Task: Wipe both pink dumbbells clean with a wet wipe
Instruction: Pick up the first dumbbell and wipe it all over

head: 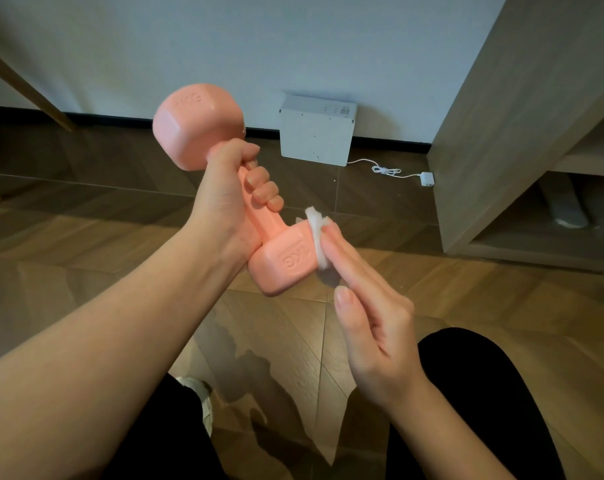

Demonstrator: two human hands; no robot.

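Head view: gripping the pink dumbbell [266, 226] by its handle with the left hand [227, 192], clamping tight all round, holding it tilted in mid-air above the wooden floor [86, 237]. Pressing the white wet wipe [316, 233] flat against its lower head with the right hand [373, 327], keeping those fingers straight, not curling.
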